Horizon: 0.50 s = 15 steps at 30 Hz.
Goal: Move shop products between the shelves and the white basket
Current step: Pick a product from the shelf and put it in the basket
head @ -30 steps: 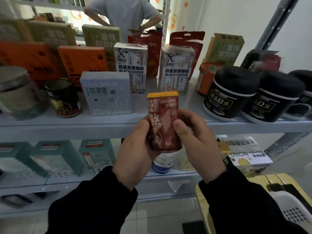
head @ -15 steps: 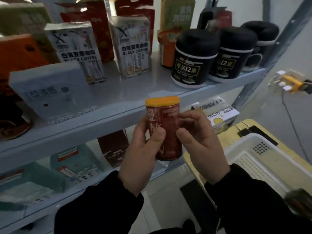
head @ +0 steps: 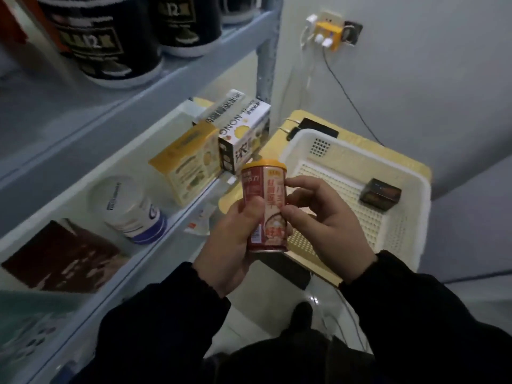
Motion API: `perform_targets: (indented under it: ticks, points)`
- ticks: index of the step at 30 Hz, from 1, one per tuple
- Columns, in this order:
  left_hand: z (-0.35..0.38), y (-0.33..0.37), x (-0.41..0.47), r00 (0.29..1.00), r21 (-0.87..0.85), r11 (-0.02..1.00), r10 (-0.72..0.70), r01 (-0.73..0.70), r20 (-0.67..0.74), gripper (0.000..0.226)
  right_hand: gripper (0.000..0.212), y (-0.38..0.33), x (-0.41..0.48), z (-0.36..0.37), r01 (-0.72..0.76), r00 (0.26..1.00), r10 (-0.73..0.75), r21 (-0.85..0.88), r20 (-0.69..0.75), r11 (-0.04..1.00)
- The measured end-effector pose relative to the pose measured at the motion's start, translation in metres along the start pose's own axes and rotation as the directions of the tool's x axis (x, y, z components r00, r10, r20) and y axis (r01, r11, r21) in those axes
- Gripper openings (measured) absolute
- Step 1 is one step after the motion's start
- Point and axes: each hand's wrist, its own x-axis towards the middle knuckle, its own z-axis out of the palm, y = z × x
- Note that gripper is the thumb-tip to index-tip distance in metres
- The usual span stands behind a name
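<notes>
Compared with the earlier frames, the view is now pointing lower and further right. The red can (head: 264, 209) is sitting at the centre of the frame with the white basket (head: 424, 206) fully in sight behind it, and the can's label is showing a different, paler face.

The left hand (head: 230, 245) is gripping the lower half of the can, with its thumb lying across the front and its fingers curling round the back. The right hand (head: 327, 225) is half closed, its thumb and forefinger tips pressing against the can's right side. The can is standing nearly upright in the air with its yellow lid (head: 264, 163) on top. It is in front of the lower shelf (head: 83, 189) edge and beside the basket's near-left corner, not inside it.

The basket is resting on a pale yellow stand (head: 360, 142) at the right centre of the frame and is holding a small dark box (head: 380, 194) near its right wall.

On the lower shelf, from lower left toward the centre, the following are lying or standing:
- a dark brown packet (head: 61, 256)
- a white and blue tub (head: 130, 209)
- a yellow box (head: 188, 162)
- a white box (head: 243, 128), touching the yellow one

Black jars (head: 108, 37) are standing on the upper shelf (head: 138, 87) in the upper left of the frame. A yellow plug adapter (head: 328, 34) is hanging on the wall at upper centre, with a dark cable trailing down from it.
</notes>
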Motion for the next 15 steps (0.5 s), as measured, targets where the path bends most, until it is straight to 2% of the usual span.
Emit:
perform_targets:
  ticks: [3, 7, 12, 15]
  points:
    - [0.028, -0.011, 0.018, 0.992, -0.007, 0.992, -0.126, 0.126, 0.024, 0.054, 0.029, 0.016, 0.0, -0.037, -0.029, 0.999, 0.029, -0.007, -0.031, 1.0]
    - [0.059, -0.026, 0.044, 0.963, -0.044, 0.962, -0.266, 0.269, 0.05, 0.064, 0.032, 0.041, 0.009, -0.08, -0.085, 0.995, 0.084, -0.008, -0.043, 0.996]
    - [0.096, -0.055, 0.09, 0.957, 0.06, 0.957, -0.277, 0.283, -0.09, 0.068, 0.03, 0.074, 0.019, -0.138, -0.172, 0.985, 0.173, 0.032, -0.023, 0.985]
    - [0.119, -0.077, 0.116, 0.959, 0.209, 0.941, -0.237, 0.267, -0.157, 0.055, 0.026, 0.089, 0.019, -0.173, -0.241, 0.97, 0.242, 0.031, -0.033, 0.97]
